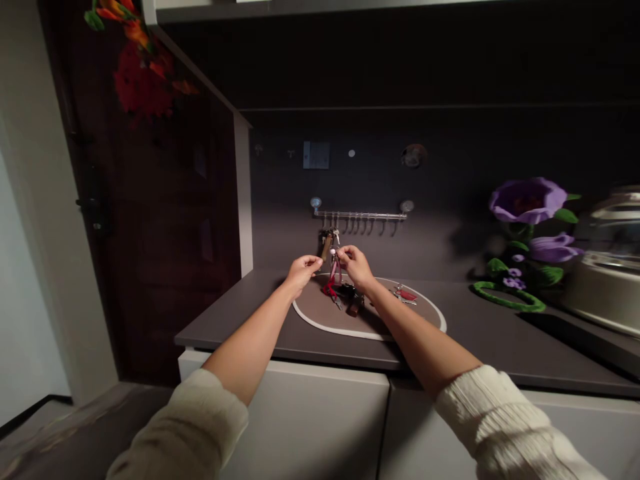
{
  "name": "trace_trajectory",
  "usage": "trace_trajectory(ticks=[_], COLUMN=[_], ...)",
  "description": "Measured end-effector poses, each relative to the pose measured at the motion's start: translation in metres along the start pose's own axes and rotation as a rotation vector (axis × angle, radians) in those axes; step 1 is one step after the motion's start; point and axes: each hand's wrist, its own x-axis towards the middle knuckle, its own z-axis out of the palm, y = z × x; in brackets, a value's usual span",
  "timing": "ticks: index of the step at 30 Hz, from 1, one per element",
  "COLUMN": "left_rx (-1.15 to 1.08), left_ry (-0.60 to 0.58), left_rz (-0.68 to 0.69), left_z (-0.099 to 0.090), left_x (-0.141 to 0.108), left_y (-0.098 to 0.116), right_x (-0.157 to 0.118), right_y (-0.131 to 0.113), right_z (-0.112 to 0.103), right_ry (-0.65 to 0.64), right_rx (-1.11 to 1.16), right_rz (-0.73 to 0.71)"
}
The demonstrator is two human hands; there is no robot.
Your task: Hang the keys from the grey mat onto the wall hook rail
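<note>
Just below the hook rail (360,215) my two hands are close together. My right hand (357,265) is closed in a pinch on a keychain with a pinkish strap (336,268) and a white bead, its red end dangling low. My left hand (303,273) has thumb and fingers pinched together beside it, near the lower end of a brown key tag (327,248); what they hold, if anything, is too small to make out. Keys (336,235) hang from the rail's left hooks. Under my hands, dark key fobs (354,305) and a red keychain (406,294) lie on an oval mat (320,319).
Purple knitted-looking flowers (529,200) with a green ring base stand on the counter (480,347) at right, beside a cream and clear appliance (607,287). An overhead cabinet (400,53) juts out above. A dark door (165,253) is at left, with red flowers (143,80) near its top.
</note>
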Motion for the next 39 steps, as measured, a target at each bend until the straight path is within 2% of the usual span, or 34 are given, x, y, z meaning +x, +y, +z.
trace_trajectory(ticks=[9, 13, 19, 28, 39], left_rx=[0.011, 0.035, 0.035, 0.051, 0.065], left_ry=[0.025, 0.045, 0.045, 0.039, 0.027], left_rz=[-0.026, -0.046, -0.03, -0.044, -0.043], left_z=[0.004, 0.006, 0.008, 0.008, 0.008], left_x=[-0.004, -0.006, -0.009, -0.008, -0.006], left_y=[0.001, 0.003, 0.006, 0.007, 0.004], right_x=[0.035, 0.054, 0.075, 0.087, 0.087], right_y=[-0.022, -0.03, -0.031, -0.026, -0.016], right_z=[-0.004, -0.004, 0.003, 0.011, 0.007], right_ry=[0.105, 0.093, 0.159, 0.214, 0.25], right_rx=[0.142, 0.186, 0.175, 0.198, 0.191], right_rz=[0.215, 0.251, 0.304, 0.317, 0.37])
